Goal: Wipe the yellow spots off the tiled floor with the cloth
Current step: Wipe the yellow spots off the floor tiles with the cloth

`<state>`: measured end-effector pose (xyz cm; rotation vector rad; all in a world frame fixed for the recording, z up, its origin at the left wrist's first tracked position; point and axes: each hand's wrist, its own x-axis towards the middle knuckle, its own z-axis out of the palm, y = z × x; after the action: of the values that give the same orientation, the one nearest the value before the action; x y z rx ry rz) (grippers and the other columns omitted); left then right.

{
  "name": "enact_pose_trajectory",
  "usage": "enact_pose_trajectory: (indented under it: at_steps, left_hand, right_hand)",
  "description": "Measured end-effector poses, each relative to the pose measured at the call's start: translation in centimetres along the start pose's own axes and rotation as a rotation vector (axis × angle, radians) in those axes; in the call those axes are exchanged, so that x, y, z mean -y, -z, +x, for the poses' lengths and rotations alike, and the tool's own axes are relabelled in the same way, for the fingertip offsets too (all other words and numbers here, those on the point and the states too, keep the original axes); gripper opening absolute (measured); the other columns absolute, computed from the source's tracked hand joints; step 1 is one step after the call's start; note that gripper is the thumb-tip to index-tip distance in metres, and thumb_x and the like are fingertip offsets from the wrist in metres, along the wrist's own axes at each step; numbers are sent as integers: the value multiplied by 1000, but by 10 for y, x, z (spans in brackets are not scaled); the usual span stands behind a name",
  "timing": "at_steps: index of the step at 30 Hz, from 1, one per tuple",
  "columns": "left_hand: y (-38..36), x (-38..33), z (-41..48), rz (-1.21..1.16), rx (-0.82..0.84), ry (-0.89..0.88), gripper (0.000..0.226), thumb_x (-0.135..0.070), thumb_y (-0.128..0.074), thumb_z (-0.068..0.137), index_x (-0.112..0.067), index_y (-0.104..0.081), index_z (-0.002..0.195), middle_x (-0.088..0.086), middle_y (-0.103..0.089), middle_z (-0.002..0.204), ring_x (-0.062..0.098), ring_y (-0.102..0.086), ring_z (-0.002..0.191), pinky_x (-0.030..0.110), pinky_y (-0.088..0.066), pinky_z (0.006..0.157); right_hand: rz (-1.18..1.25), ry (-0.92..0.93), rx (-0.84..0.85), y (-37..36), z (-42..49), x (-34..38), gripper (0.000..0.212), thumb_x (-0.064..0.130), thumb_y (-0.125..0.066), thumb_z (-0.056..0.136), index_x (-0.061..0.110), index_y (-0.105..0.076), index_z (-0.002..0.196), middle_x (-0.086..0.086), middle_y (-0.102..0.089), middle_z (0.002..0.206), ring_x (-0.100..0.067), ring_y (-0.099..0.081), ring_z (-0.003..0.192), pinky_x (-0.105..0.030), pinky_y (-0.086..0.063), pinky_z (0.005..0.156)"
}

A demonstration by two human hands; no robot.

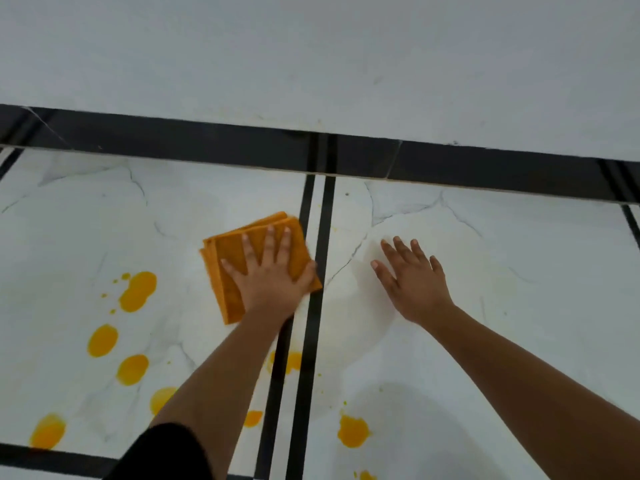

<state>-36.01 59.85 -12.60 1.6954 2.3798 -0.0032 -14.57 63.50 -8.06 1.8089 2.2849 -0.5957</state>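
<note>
L hand (268,271) pressing folded orange cloth (228,258); R hand (412,275) flat on tiled floor (86,220).
Both hands w/ fingers straight & spread, gripping nothing. Cloth lies just left of the twin black strips (323,237); yellow spots (136,291) sit nearer the person, untouched.

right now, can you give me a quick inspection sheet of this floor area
surface: white marbled tiled floor with black stripes
job's things: folded orange cloth lying flat on the floor; many yellow spots left of it and nearer the person, not yet wiped
clutter: nothing seen
hands: left hand pressed flat on the cloth, fingers straight; right hand flat on bare tile, holding nothing
cables: nothing seen
surroundings: black skirting below a pale wall
</note>
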Motion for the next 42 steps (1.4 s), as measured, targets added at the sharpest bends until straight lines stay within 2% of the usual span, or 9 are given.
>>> enact_pose_trajectory:
  at_steps: [4,5,10,15,20,26,31,37,42]
  left_hand:
    - [-7,4,-38,97,66,-496,75,-79,-4,76,-45,14,141,-9,6,156,31,16,141,69,7,104]
    - [-5,8,-18,119,54,-480,75,-79,-5,76,-46,17,140,-8,7,157,30,17,141,68,7,105]
    - [0,-16,46,-29,-42,178,79,-76,-6,80,-35,15,145,-2,11,157,37,13,141,70,5,104]
    - [-8,-25,15,132,9,-379,71,-75,-4,79,-46,17,140,-10,11,156,29,16,142,67,7,106]
    - [2,-32,78,9,-35,83,75,-74,-8,81,-40,14,143,-5,10,157,34,12,142,67,4,106]
    - [-6,-16,15,119,14,-347,71,-77,-6,79,-48,17,139,-11,9,156,27,16,142,65,9,107]
    - [4,-6,75,-24,-35,159,75,-74,-7,80,-41,17,142,-5,12,156,33,14,141,68,3,106]
    - [-13,16,-27,67,-40,-338,71,-77,-7,80,-46,-1,144,-11,-8,154,31,-3,143,68,-3,105]
    - [-7,26,22,-47,-81,263,74,-75,-9,81,-43,15,142,-7,8,157,31,14,142,69,2,105]
  right_hand:
    - [-8,11,3,-5,19,10,60,52,-15,96,27,-3,150,2,0,159,-21,5,146,-43,0,116]
    - [-11,17,-6,-5,24,12,60,52,-15,96,27,-3,150,2,0,159,-21,5,146,-42,0,116]
    - [-79,57,-48,-7,34,-2,66,59,-7,92,27,1,149,1,5,159,-22,7,146,-42,0,116]
    - [-97,174,-107,-22,32,-23,93,70,28,66,30,9,148,3,8,159,-15,17,142,-34,6,113]
    - [-100,259,-124,-34,42,-11,85,65,38,62,33,22,140,6,12,158,-14,26,135,-36,13,110]
    - [-60,260,-182,-41,43,-10,78,64,26,75,33,10,144,8,7,156,-14,19,139,-38,11,112]
    - [-76,266,-204,-45,44,-12,70,61,17,82,32,7,145,5,2,157,-16,14,141,-39,7,113]
    - [-73,259,-234,-46,46,-11,69,60,14,84,31,5,146,4,-2,158,-14,13,140,-40,5,113]
    - [-93,251,-212,-45,43,-12,71,57,11,83,31,4,148,5,3,159,-15,12,144,-39,8,114]
